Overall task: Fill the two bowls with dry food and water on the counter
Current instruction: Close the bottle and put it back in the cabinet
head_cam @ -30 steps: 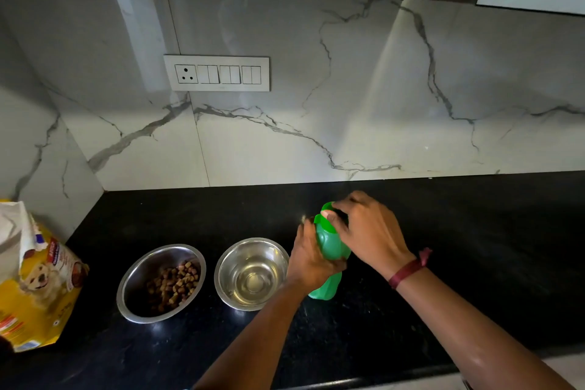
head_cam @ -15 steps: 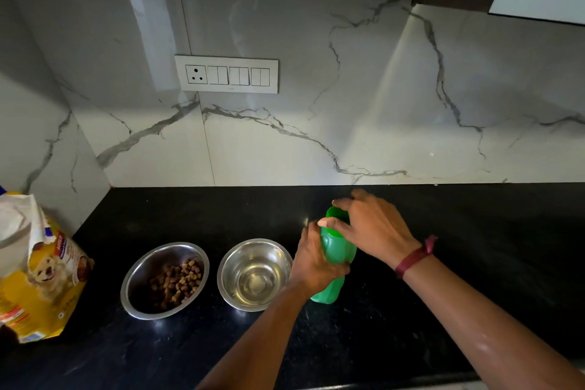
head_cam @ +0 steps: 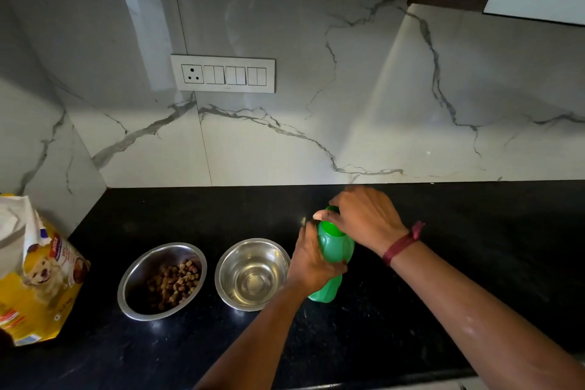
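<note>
Two steel bowls stand side by side on the black counter. The left bowl holds brown dry food. Clear water fills the bottom of the right bowl. Just right of that bowl a green plastic bottle stands upright on the counter. My left hand is wrapped around the bottle's body. My right hand, with a red band at the wrist, grips the bottle's cap from above; the cap is mostly hidden under its fingers.
An opened yellow dog-food bag stands at the far left of the counter, by the side wall. A marble backsplash with a switch panel rises behind. The counter's front edge runs along the bottom.
Both hands stay on the green bottle; the right hand has turned slightly on the cap. The view has shifted a little, and the bowls have not moved.
</note>
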